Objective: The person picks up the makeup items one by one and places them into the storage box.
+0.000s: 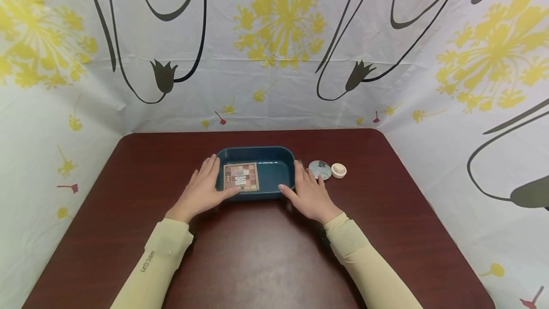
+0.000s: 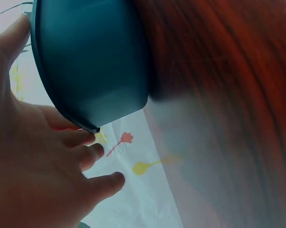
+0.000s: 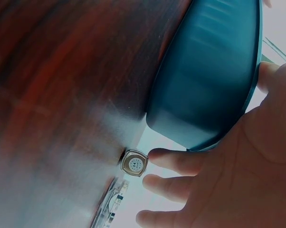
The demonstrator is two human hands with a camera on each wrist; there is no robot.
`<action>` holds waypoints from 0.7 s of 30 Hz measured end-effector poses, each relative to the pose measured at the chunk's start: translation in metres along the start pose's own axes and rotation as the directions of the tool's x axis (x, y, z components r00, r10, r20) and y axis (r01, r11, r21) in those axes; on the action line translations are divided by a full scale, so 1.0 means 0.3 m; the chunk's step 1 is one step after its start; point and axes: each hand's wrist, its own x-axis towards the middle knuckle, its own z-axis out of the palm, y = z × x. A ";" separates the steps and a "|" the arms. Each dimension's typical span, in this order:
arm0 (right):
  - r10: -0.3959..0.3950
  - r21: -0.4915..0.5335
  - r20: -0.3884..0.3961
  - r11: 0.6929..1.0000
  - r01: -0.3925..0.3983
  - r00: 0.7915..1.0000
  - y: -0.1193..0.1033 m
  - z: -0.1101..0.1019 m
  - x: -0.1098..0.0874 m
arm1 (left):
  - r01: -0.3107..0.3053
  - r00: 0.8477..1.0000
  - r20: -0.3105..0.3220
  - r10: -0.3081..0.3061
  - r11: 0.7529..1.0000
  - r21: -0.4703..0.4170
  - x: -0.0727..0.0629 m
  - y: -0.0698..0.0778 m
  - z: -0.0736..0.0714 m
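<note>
A dark teal rectangular tray [image 1: 276,178] stands on the table. Inside it, on the left, lies a multi-pan makeup palette [image 1: 241,177]. My left hand [image 1: 205,190] rests against the tray's left end, its thumb on the near rim and its fingers extended along the side. At the opposite end, my right hand [image 1: 310,194] touches the rim with thumb and palm, fingers spread outward. Beside those fingers are a round silvery disc with a dark design [image 1: 320,169] and a small white round container [image 1: 339,170]. The right wrist view shows a small squarish piece with a round label [image 3: 134,163] near a fingertip.
The dark red-brown table [image 1: 266,252] has rounded far corners. Printed white fabric [image 1: 266,94] hangs behind it and at both sides. A clear-looking item [image 3: 109,203] lies near the labelled piece in the right wrist view.
</note>
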 end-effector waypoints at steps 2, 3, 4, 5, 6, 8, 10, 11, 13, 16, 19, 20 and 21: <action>0.002 -0.001 0.001 1.000 -0.002 1.000 -0.001 0.001 0.000 | 0.002 1.000 0.015 -0.002 1.000 0.003 -0.003 -0.001 -0.002; 0.002 -0.001 0.001 1.000 -0.002 1.000 -0.001 0.002 0.000 | 0.001 1.000 0.021 -0.001 1.000 0.003 -0.004 -0.001 -0.003; 0.003 -0.001 0.000 1.000 -0.003 1.000 -0.001 0.002 0.000 | 0.000 1.000 0.025 0.000 1.000 0.002 -0.006 0.000 -0.004; 0.003 -0.001 -0.001 1.000 -0.003 1.000 -0.001 0.003 0.000 | -0.003 1.000 0.027 0.003 1.000 0.000 -0.007 0.001 -0.005; 0.003 0.001 0.000 1.000 -0.003 1.000 -0.001 0.003 0.000 | -0.006 1.000 0.030 0.006 1.000 -0.001 -0.008 0.001 -0.007; 0.001 0.007 0.001 1.000 -0.001 1.000 -0.006 0.003 0.001 | -0.003 0.999 0.034 0.003 1.000 0.004 -0.013 -0.001 -0.010; 0.000 0.011 0.003 1.000 -0.001 1.000 -0.010 0.002 0.000 | 0.002 0.999 0.041 -0.003 1.000 0.010 -0.017 -0.002 -0.013; 0.001 0.015 0.005 1.000 -0.001 1.000 -0.011 0.001 0.000 | 0.004 0.999 0.045 -0.005 1.000 0.013 -0.017 -0.002 -0.014; 0.002 0.017 0.006 1.000 -0.003 1.000 -0.013 -0.001 -0.001 | 0.010 0.998 0.055 -0.011 1.000 0.009 -0.018 -0.001 -0.016; 0.002 0.014 0.001 1.000 -0.002 1.000 -0.014 -0.003 -0.003 | 0.016 0.998 0.066 -0.015 1.000 -0.005 -0.020 0.003 -0.021; -0.002 0.014 -0.002 1.000 0.003 1.000 -0.014 -0.005 -0.005 | 0.015 0.997 0.075 -0.014 1.000 -0.012 -0.022 0.004 -0.025; -0.001 0.013 -0.002 1.000 0.001 1.000 -0.013 -0.005 -0.006 | 0.014 0.997 0.078 -0.013 1.000 -0.014 -0.022 0.004 -0.026; -0.001 0.016 -0.001 1.000 0.001 1.000 -0.013 -0.006 -0.008 | 0.013 0.997 0.082 -0.011 1.000 -0.016 -0.021 0.005 -0.028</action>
